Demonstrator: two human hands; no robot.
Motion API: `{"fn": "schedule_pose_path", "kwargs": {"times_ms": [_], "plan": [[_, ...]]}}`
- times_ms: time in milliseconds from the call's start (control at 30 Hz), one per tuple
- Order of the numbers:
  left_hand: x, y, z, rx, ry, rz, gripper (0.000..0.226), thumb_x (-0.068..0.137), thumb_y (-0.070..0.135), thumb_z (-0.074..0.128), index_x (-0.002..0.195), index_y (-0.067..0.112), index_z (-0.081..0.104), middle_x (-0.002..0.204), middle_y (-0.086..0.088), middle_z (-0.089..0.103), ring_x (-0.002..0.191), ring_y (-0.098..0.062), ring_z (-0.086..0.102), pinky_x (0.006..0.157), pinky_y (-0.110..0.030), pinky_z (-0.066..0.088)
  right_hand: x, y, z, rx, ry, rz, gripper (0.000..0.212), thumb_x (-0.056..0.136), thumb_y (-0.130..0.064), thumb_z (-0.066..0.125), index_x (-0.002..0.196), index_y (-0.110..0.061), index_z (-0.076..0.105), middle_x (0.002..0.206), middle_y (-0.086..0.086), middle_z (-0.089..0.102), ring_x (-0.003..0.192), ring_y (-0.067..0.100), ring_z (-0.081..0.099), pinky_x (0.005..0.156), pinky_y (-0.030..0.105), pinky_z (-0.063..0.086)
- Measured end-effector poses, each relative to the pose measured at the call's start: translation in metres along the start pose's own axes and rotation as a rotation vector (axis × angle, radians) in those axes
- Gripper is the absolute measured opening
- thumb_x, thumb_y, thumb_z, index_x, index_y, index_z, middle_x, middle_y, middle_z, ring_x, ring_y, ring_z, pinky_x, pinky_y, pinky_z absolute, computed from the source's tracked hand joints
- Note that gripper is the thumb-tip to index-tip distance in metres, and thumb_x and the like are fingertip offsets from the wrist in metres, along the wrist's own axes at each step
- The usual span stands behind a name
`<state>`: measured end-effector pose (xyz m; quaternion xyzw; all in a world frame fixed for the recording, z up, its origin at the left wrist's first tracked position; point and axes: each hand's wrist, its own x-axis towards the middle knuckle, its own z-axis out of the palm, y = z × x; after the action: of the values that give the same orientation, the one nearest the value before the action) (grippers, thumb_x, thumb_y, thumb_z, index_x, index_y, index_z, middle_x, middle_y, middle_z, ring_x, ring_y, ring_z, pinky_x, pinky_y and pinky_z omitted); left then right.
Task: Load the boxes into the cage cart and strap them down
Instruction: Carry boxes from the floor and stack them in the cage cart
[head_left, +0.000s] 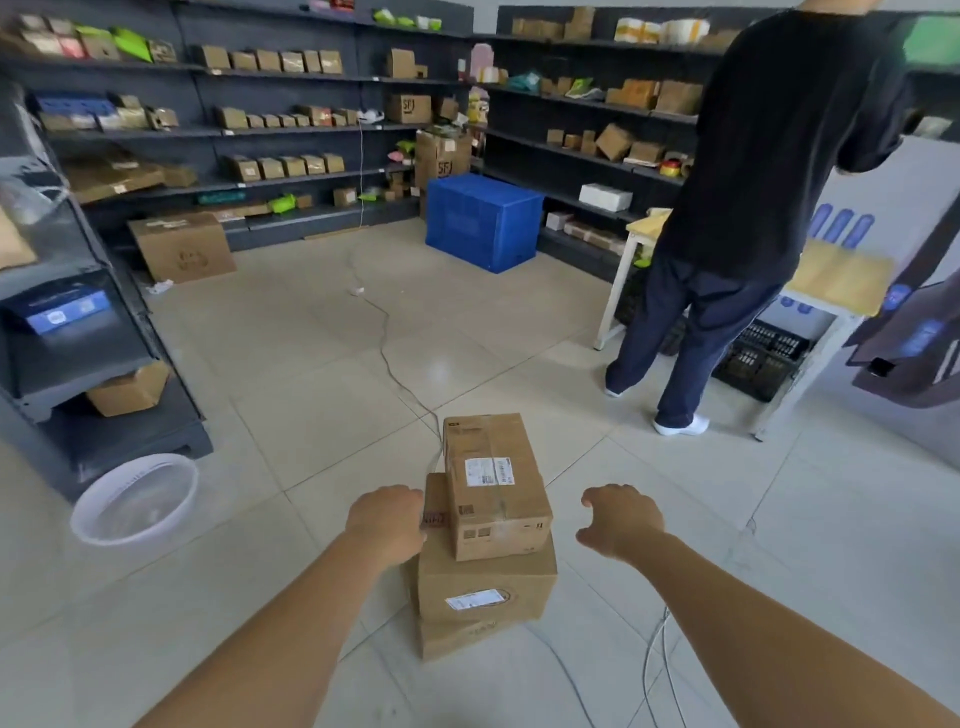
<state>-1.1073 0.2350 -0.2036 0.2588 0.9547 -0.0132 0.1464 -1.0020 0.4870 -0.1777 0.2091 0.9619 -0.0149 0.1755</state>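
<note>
While the stack (485, 587) of three boxes stands on the floor (311, 364) at lower centre of the frame, it lies straight ahead between the arms. Its top box (493, 483) runs lengthwise up the frame. The left hand (385, 522) is nearer, touching the stack's left side, fingers hidden, grip unclear. The right hand (619, 519) hangs apart, loosely curled, empty.

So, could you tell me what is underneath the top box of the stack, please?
A larger cardboard box lies directly beneath the top box, with a third box under that. Most of the larger box's top face is covered and unseen.
</note>
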Motion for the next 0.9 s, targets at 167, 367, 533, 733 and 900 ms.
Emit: {"fn": "schedule_pose_path", "kwargs": {"times_ms": [167,367,533,733,900], "plan": [[0.075,0.018,0.027,-0.08,-0.114,-0.063,0.044,0.091,0.047,0.053,0.122,0.016,0.052,0.121,-0.001,0.056,0.114,-0.02,0.054,0.084,-0.031,0.044,0.083,0.016,0.018,-0.014,-0.081,-0.04,0.046,0.091,-0.031,0.053,0.136,-0.025,0.05,0.136,-0.003,0.052,0.129,0.018,0.044,0.102,0.031,0.039],[0.141,0.038,0.061,-0.213,-0.186,-0.163,0.042,0.089,0.045,0.055,0.123,0.021,0.055,0.116,0.002,0.06,0.108,-0.018,0.058,0.083,-0.029,0.048,0.168,0.026,0.042,-0.038,-0.195,-0.073,0.046,0.089,-0.027,0.057,0.134,-0.023,0.052,0.132,-0.002,0.055,0.125,0.019,0.047,0.098,0.03,0.041],[0.185,0.044,0.099,-0.369,-0.247,-0.235,0.042,0.089,0.038,0.056,0.128,0.023,0.051,0.12,0.005,0.059,0.111,-0.016,0.058,0.085,-0.026,0.047,0.225,0.017,0.071,0.003,-0.325,-0.083,0.046,0.091,-0.034,0.053,0.136,-0.023,0.049,0.131,-0.002,0.056,0.124,0.019,0.049,0.093,0.03,0.044],[0.234,0.036,0.147,-0.639,-0.349,-0.389,0.044,0.088,0.038,0.062,0.126,0.024,0.046,0.097,0.012,0.055,0.084,-0.009,0.054,0.073,-0.025,0.047,0.292,-0.001,0.104,0.212,-0.517,0.019,0.065,0.086,-0.033,0.057,0.146,-0.025,0.034,0.128,0.0,0.06,0.116,0.021,0.057,0.091,0.031,0.05],[0.26,0.027,0.176,-0.772,-0.407,-0.423,0.038,0.091,0.033,0.058,0.127,0.026,0.048,0.084,0.02,0.045,0.08,-0.004,0.047,0.058,-0.013,0.035,0.327,-0.025,0.127,0.439,-0.638,0.202,0.088,0.083,-0.028,0.063,0.151,-0.02,0.007,0.124,0.007,0.059,0.11,0.03,0.059,0.086,0.038,0.052]]}}
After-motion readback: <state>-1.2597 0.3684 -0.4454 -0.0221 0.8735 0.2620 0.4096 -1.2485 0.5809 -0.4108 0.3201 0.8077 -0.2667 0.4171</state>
